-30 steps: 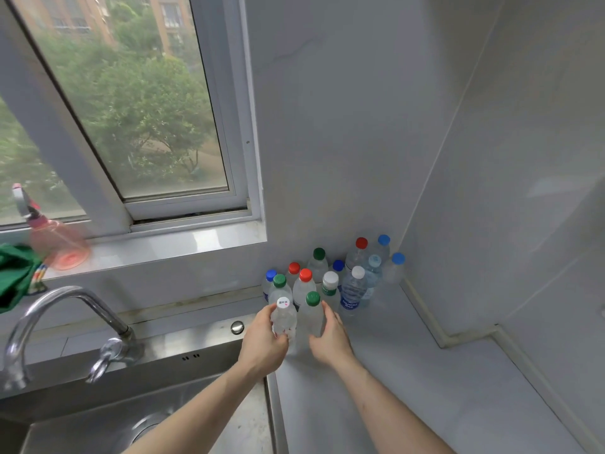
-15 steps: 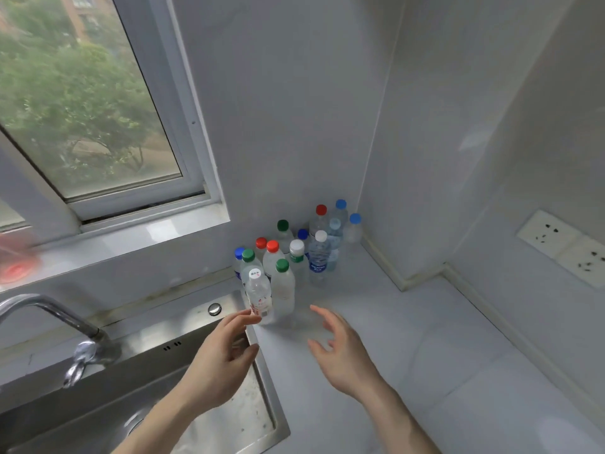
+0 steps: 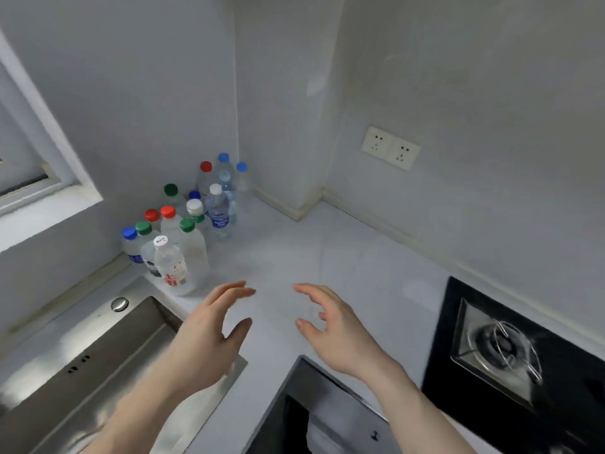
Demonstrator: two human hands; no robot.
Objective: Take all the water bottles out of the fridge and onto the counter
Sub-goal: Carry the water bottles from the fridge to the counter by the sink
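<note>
Several clear water bottles [image 3: 196, 221] with red, green, blue and white caps stand upright in a cluster on the white counter [image 3: 327, 257], against the back wall and into the corner. Nearest me are a white-capped bottle with a red label [image 3: 170, 265] and a green-capped bottle [image 3: 194, 250]. My left hand [image 3: 209, 335] hovers open just in front of and to the right of these two, holding nothing. My right hand [image 3: 330, 326] is also open and empty, over bare counter further right. No fridge is in view.
A steel sink [image 3: 82, 362] lies at the lower left beside the bottles. A black gas hob with a burner [image 3: 504, 348] sits at the right. A double wall socket [image 3: 391, 148] is on the right wall. A window sill [image 3: 42, 204] runs at the left. A dark gap [image 3: 294, 424] opens below the counter edge.
Both hands have let go of the two front bottles and drawn back towards me, fingers spread. The view has swung right, showing the hob and socket.
</note>
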